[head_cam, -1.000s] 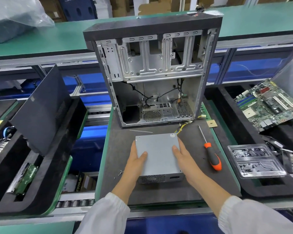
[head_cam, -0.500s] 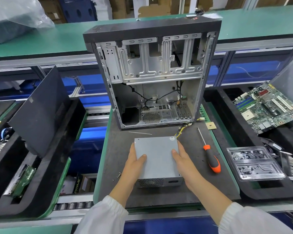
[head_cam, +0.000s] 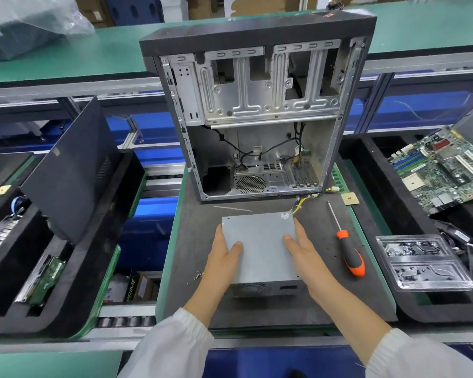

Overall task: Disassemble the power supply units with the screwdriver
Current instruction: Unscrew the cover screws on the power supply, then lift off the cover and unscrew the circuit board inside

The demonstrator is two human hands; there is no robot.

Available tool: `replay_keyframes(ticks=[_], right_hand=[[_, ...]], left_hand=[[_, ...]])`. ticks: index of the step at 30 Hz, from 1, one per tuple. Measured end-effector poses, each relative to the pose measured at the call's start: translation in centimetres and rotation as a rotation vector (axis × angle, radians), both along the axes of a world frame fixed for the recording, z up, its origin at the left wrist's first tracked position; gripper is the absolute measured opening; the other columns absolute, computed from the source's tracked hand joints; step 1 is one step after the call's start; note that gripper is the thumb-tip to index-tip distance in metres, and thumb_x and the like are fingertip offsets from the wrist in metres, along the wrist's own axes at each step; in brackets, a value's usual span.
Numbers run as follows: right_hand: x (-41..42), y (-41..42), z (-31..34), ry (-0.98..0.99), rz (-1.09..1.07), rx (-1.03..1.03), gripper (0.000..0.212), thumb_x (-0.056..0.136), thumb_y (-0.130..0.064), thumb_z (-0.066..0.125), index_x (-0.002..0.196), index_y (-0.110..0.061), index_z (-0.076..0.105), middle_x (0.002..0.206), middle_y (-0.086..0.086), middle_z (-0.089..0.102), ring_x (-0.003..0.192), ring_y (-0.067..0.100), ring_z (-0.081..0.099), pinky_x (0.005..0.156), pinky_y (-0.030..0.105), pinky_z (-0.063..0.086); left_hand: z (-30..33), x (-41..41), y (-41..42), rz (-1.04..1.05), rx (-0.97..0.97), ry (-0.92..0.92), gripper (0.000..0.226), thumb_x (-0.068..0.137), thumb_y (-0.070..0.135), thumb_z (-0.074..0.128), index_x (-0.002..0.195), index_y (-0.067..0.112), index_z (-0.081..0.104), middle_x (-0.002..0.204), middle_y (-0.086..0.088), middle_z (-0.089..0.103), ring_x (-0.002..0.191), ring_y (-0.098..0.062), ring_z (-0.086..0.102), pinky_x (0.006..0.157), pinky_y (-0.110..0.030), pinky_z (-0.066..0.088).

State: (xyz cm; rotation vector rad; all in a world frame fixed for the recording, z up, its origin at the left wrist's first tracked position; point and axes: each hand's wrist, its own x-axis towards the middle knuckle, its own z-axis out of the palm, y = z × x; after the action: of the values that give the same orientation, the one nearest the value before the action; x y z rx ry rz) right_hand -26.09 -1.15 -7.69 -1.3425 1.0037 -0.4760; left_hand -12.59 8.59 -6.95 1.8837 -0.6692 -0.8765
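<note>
A grey metal power supply unit (head_cam: pixel 260 246) lies flat on the dark mat (head_cam: pixel 191 241) in front of the open computer case (head_cam: pixel 257 105). My left hand (head_cam: pixel 224 257) grips its left side with the thumb on top. My right hand (head_cam: pixel 303 255) grips the right side the same way. A bundle of yellow and black cables (head_cam: pixel 298 207) runs from the unit's far right corner toward the case. The orange and black screwdriver (head_cam: pixel 350 255) lies on the mat to the right of my right hand, with nothing touching it.
A few loose screws (head_cam: pixel 197 274) lie left of the unit. A motherboard (head_cam: pixel 443 167) and a clear plastic tray (head_cam: pixel 421 263) sit in the black foam bin at the right. A black side panel (head_cam: pixel 69 170) leans in the left bin.
Only the view shifts slightly. Both hands keep the same hold on the unit, which stays in place on the mat.
</note>
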Motion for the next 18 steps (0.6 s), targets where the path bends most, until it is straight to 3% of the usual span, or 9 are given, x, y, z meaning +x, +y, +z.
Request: replay_keyframes(ticks=[4, 9, 11, 13, 16, 18], right_hand=[[-0.2, -0.2, -0.1, -0.010, 0.009, 0.038, 0.046, 0.104, -0.016, 0.035, 0.147, -0.031, 0.028, 0.138, -0.010, 0.048, 0.121, 0.008, 0.049, 0.097, 0.023, 0.039], [-0.4, -0.4, 0.0, -0.002, 0.042, 0.020, 0.043, 0.104, -0.025, 0.036, 0.144, -0.038, 0.028, 0.138, -0.016, 0.046, 0.125, 0.004, 0.047, 0.103, 0.026, 0.038], [-0.5, -0.3, 0.1, 0.013, 0.024, 0.032, 0.042, 0.104, -0.023, 0.035, 0.144, -0.035, 0.028, 0.137, -0.014, 0.046, 0.122, 0.004, 0.046, 0.097, 0.022, 0.037], [-0.3, -0.4, 0.3, 0.029, 0.030, 0.022, 0.037, 0.104, -0.024, 0.035, 0.137, -0.039, 0.031, 0.131, -0.020, 0.047, 0.113, -0.004, 0.047, 0.087, 0.011, 0.036], [0.0, -0.5, 0.8, 0.047, 0.031, 0.028, 0.029, 0.104, -0.025, 0.036, 0.121, -0.047, 0.029, 0.109, -0.038, 0.040, 0.087, -0.033, 0.037, 0.065, -0.009, 0.031], [0.2, -0.7, 1.1, 0.035, 0.028, 0.003, 0.032, 0.103, -0.024, 0.038, 0.123, -0.048, 0.026, 0.108, -0.040, 0.037, 0.089, -0.031, 0.040, 0.071, -0.005, 0.031]], left_hand=[[0.2, -0.3, -0.1, -0.007, -0.022, -0.004, 0.049, 0.098, 0.007, 0.044, 0.142, 0.025, 0.031, 0.136, 0.005, 0.051, 0.120, -0.013, 0.049, 0.095, -0.024, 0.037], [0.1, -0.3, -0.3, 0.017, -0.023, -0.008, 0.048, 0.098, 0.009, 0.043, 0.141, 0.029, 0.034, 0.131, 0.009, 0.053, 0.115, -0.011, 0.050, 0.090, -0.022, 0.034], [0.2, -0.5, -0.3, 0.007, -0.025, -0.006, 0.048, 0.099, 0.010, 0.043, 0.143, 0.028, 0.033, 0.133, 0.008, 0.053, 0.118, -0.014, 0.050, 0.094, -0.026, 0.037], [0.7, -0.3, -0.6, 0.006, -0.031, -0.013, 0.048, 0.099, 0.012, 0.044, 0.144, 0.027, 0.033, 0.135, 0.007, 0.052, 0.123, -0.015, 0.050, 0.101, -0.029, 0.038], [1.1, -0.1, -0.5, 0.012, -0.058, 0.009, 0.049, 0.100, 0.012, 0.044, 0.146, 0.025, 0.032, 0.140, 0.006, 0.049, 0.126, -0.013, 0.047, 0.107, -0.029, 0.036], [1.3, -0.1, -0.6, 0.004, -0.076, 0.008, 0.048, 0.099, 0.012, 0.045, 0.143, 0.028, 0.033, 0.141, 0.008, 0.048, 0.126, -0.010, 0.047, 0.103, -0.023, 0.038]])
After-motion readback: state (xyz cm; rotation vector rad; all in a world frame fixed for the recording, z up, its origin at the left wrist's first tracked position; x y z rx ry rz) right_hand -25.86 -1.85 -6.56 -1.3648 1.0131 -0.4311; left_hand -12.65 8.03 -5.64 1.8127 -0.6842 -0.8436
